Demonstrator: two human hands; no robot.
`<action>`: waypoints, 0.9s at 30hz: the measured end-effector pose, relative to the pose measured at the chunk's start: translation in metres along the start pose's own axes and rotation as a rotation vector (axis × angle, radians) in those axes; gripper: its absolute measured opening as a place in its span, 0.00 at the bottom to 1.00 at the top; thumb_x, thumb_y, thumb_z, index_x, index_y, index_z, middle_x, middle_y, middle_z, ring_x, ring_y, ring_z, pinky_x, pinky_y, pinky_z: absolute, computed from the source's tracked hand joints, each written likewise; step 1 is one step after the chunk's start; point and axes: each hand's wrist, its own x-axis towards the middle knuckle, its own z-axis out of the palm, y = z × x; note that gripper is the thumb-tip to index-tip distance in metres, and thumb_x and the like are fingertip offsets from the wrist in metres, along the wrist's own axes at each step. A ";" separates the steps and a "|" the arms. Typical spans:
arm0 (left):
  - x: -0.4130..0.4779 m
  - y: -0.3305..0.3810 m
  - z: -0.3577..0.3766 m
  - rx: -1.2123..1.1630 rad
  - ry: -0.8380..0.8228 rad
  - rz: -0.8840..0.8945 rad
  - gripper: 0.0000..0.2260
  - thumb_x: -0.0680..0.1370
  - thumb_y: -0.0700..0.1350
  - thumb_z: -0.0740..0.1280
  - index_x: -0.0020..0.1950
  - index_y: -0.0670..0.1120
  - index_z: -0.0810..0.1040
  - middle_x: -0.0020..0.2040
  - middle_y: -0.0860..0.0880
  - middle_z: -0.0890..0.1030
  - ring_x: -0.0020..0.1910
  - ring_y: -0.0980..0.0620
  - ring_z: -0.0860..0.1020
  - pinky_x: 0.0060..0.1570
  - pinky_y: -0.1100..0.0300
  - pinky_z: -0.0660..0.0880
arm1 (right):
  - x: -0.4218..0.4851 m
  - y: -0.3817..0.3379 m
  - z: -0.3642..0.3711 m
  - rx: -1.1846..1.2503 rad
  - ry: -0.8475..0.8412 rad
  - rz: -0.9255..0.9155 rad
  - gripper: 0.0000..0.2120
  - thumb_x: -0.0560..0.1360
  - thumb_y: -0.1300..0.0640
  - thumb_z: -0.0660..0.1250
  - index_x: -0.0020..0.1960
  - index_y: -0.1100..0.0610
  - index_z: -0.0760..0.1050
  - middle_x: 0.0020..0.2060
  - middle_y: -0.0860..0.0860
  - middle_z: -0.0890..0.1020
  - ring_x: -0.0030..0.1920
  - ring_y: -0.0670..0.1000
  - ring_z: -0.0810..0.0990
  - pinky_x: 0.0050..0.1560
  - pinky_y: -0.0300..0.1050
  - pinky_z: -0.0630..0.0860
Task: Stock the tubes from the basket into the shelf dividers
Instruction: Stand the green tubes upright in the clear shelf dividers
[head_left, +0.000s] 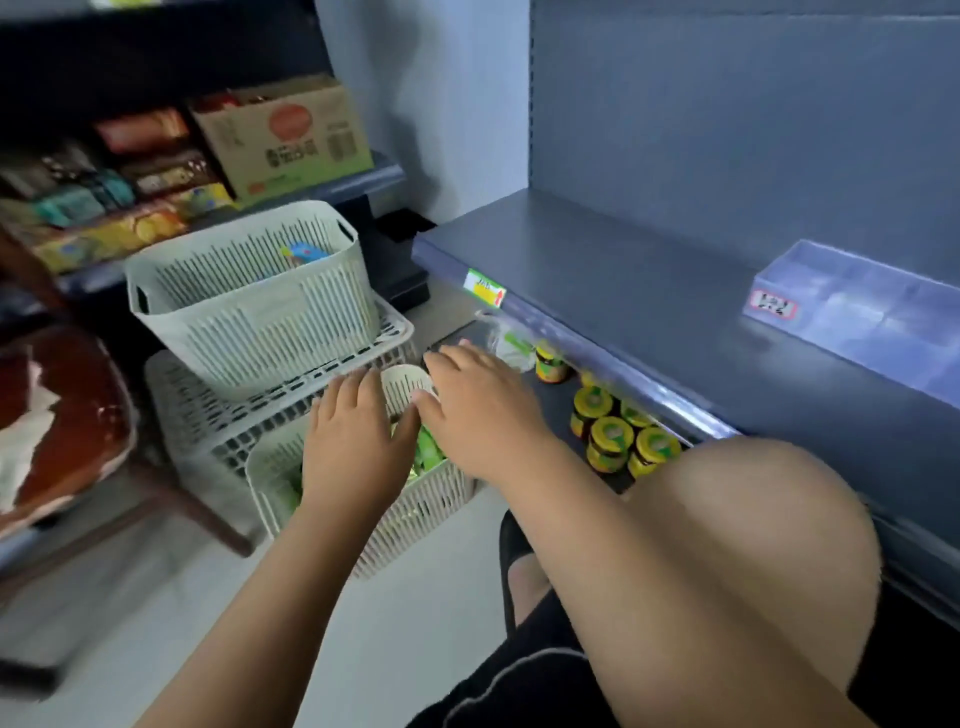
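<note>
A small pale slotted basket (415, 525) stands on the floor in front of me with green tubes (428, 451) inside. My left hand (356, 441) hovers over the basket's middle, fingers spread and relaxed, holding nothing. My right hand (475, 402) reaches over the basket's far right rim, fingers straight, also empty. A clear plastic shelf divider tray (857, 317) with a red-edged label sits on the grey shelf (623, 260) at the right, and it looks empty.
A larger pale basket (249, 306) rests on an upturned crate (208, 415) behind the small one. Yellow-lidded jars (623, 436) stand on the lower shelf under the grey shelf's edge. My bare knee (753, 545) fills the lower right. A cardboard box (291, 140) and packets sit at far left.
</note>
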 end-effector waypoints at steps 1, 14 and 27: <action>-0.001 -0.010 0.005 0.003 -0.025 -0.036 0.31 0.82 0.63 0.55 0.77 0.42 0.67 0.77 0.43 0.69 0.79 0.42 0.62 0.78 0.45 0.57 | 0.004 0.001 0.013 0.005 -0.057 0.000 0.24 0.83 0.44 0.55 0.73 0.56 0.68 0.72 0.54 0.73 0.76 0.57 0.65 0.74 0.55 0.63; 0.005 -0.110 0.126 -0.174 -0.374 -0.407 0.24 0.82 0.60 0.60 0.70 0.44 0.73 0.66 0.42 0.77 0.65 0.40 0.73 0.63 0.45 0.73 | 0.094 0.011 0.126 0.294 -0.291 0.335 0.10 0.83 0.50 0.57 0.49 0.55 0.71 0.48 0.56 0.79 0.49 0.60 0.77 0.44 0.48 0.68; 0.101 -0.139 0.267 -0.430 -0.592 -0.725 0.27 0.82 0.52 0.65 0.78 0.43 0.66 0.73 0.42 0.73 0.65 0.42 0.76 0.55 0.57 0.72 | 0.163 0.048 0.263 0.314 -0.530 0.662 0.06 0.80 0.61 0.63 0.54 0.61 0.78 0.44 0.55 0.81 0.44 0.58 0.79 0.42 0.46 0.72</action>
